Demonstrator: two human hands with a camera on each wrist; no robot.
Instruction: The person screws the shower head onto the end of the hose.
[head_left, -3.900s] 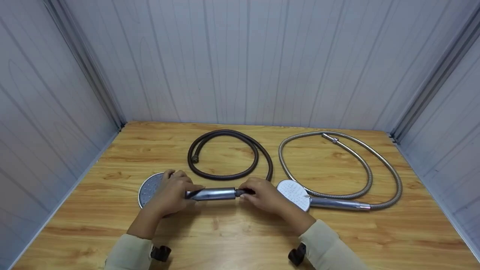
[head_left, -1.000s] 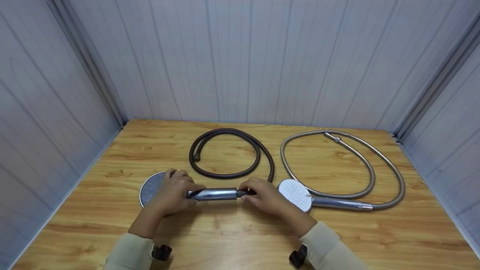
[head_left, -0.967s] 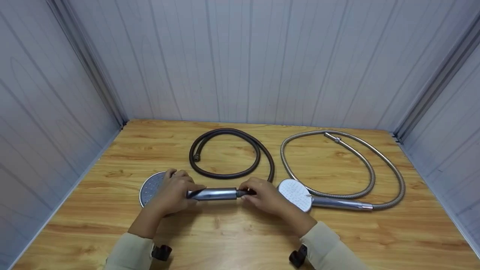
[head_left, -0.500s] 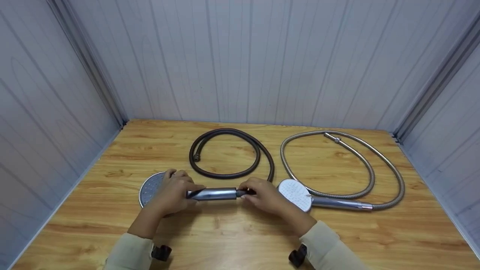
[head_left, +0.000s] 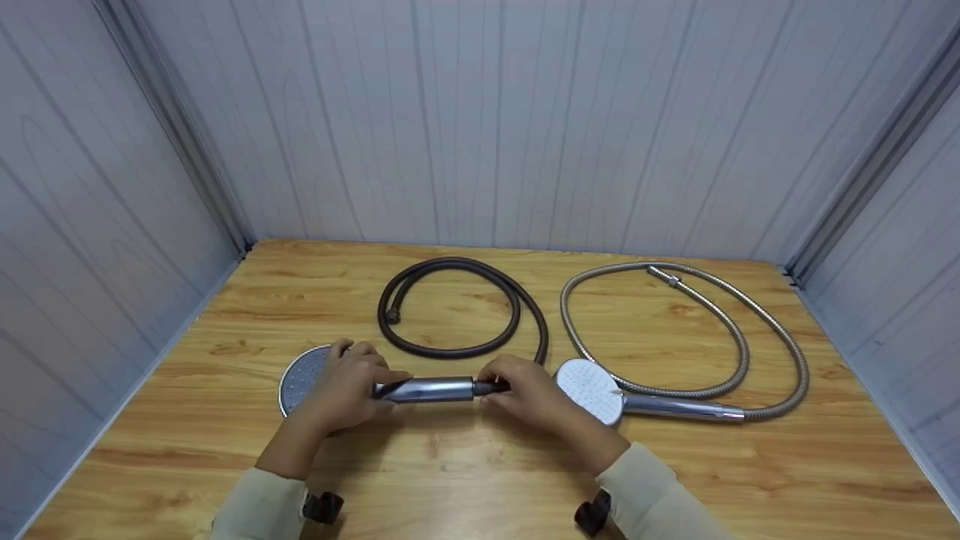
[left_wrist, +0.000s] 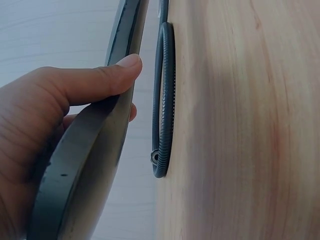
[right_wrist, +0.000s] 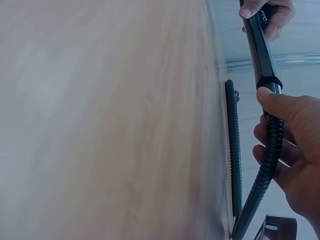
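Note:
My left hand (head_left: 351, 386) grips a shower head (head_left: 300, 381) near its neck, the round grey face to the left and the chrome handle (head_left: 435, 389) pointing right. In the left wrist view, the thumb (left_wrist: 107, 80) lies across the handle. My right hand (head_left: 525, 390) pinches the end of a dark ribbed shower hose (head_left: 541, 330) where it meets the handle's end. Seen from the right wrist, the thumb (right_wrist: 275, 104) presses on the hose's end fitting and the fingers curl round behind. How far the fitting sits inside the handle cannot be told.
A second shower head (head_left: 591, 390) with a white face lies to the right of my right hand, its chrome handle joined to a silver hose (head_left: 796, 360) looped behind it. The dark hose's loop lies at mid table (head_left: 465, 465). Panelled walls (head_left: 480, 127) stand on three sides.
Both hands stay in nearly the same place on the shower head and hose. The right fingers have shifted slightly on the hose end; the view has tilted a little since the earliest frame.

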